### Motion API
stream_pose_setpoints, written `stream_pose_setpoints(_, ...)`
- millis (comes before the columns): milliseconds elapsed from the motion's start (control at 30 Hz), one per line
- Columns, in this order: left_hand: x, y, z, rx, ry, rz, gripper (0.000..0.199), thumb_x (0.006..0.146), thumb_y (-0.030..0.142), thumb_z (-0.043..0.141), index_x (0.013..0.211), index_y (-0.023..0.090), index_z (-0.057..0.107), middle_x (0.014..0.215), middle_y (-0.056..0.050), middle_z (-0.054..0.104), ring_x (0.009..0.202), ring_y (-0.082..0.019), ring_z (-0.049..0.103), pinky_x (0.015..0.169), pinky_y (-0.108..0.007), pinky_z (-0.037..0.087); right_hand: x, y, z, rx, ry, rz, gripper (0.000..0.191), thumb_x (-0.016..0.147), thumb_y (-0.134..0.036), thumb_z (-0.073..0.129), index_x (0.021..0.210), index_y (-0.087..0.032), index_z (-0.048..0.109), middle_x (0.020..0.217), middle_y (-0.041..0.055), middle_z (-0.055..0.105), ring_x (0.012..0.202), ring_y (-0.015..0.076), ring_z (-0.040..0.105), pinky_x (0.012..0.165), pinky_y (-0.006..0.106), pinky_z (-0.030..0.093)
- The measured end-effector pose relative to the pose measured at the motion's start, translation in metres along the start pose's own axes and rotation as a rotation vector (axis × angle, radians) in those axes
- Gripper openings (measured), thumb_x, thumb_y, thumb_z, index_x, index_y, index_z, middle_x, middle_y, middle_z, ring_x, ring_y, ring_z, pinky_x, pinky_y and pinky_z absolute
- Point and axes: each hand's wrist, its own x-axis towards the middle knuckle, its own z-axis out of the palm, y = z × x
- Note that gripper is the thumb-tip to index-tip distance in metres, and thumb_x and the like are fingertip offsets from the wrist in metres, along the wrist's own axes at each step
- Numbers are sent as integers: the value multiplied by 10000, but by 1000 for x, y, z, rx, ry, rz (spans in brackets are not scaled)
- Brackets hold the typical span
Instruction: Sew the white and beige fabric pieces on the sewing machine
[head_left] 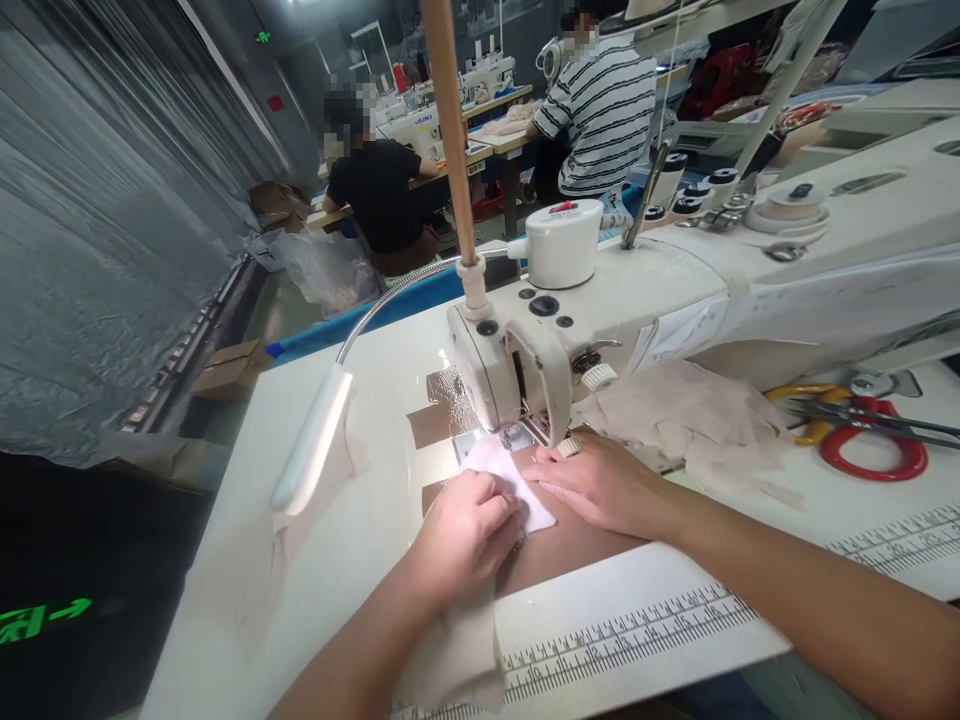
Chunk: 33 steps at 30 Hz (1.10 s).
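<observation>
The left arm (367, 635) extends from seven o'clock and the right arm (795, 575) from four, both bare. The left hand (469, 520) is palm down, fingers curled towards three; the right hand (596, 482) lies flatter, fingers straighter, pointing to about nine.

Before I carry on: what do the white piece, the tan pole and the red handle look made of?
White piece: probably soft, matte fabric, judging by its fuzzy-looking surface.
Tan pole: hard and smooth, straight and evenly colored; wood or coated metal, I can't tell.
Red handle: likely plastic or a plastic coating, given its solid, even color.
</observation>
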Motion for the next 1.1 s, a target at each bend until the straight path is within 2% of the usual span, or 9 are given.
stream_pose_setpoints(267, -1, 3, 3, 51, 4, 3, 160, 913, 233, 485, 932, 166, 628, 909, -84, 617, 790, -193, 545, 693, -332, 461, 1, -3, -1, 28, -17, 47, 281, 924, -210, 412, 975, -211, 688, 801, 45, 617, 685, 168, 483, 597, 279, 318)
stream_pose_setpoints(433, 1, 9, 9, 166, -18, -46, 172, 865, 324, 540, 806, 171, 593, 809, -65, 582, 707, -193, 507, 633, -334, 424, 1, -3, -2, 9, -35, 67, 282, 903, -172, 419, 974, -224, 688, 782, 37, 624, 713, 181, 507, 616, 284, 333)
stream_pose_setpoints(633, 4, 12, 13, 142, 35, -63, 194, 881, 196, 460, 719, 183, 565, 720, -47, 576, 654, -172, 486, 609, -304, 383, 2, -3, -2, 5, -32, 72, 277, 902, -170, 422, 975, -221, 685, 794, 41, 632, 716, 184, 506, 620, 288, 338)
stream_pose_setpoints(900, 2, 9, 9, 27, 42, -104, 125, 812, 142, 485, 722, 185, 559, 708, -41, 584, 672, -173, 515, 636, -294, 402, 2, -4, -3, -6, -54, 77, 286, 915, -182, 407, 972, -219, 686, 765, 35, 610, 692, 175, 498, 606, 281, 323)
stream_pose_setpoints(1000, 1, 8, 8, 33, 21, -92, 132, 824, 173, 491, 707, 186, 551, 695, -36, 580, 664, -170, 516, 637, -295, 395, 2, -5, -3, 0, -43, 73, 296, 918, -198, 401, 959, -221, 692, 781, 36, 616, 673, 164, 486, 588, 274, 312)
stream_pose_setpoints(1100, 2, 10, 10, 52, 28, -88, 133, 838, 278, 537, 750, 184, 568, 686, -30, 584, 646, -170, 517, 636, -305, 388, 2, -5, -2, 2, -34, 86, 298, 903, -196, 406, 952, -229, 698, 793, 32, 633, 648, 156, 476, 575, 271, 305)
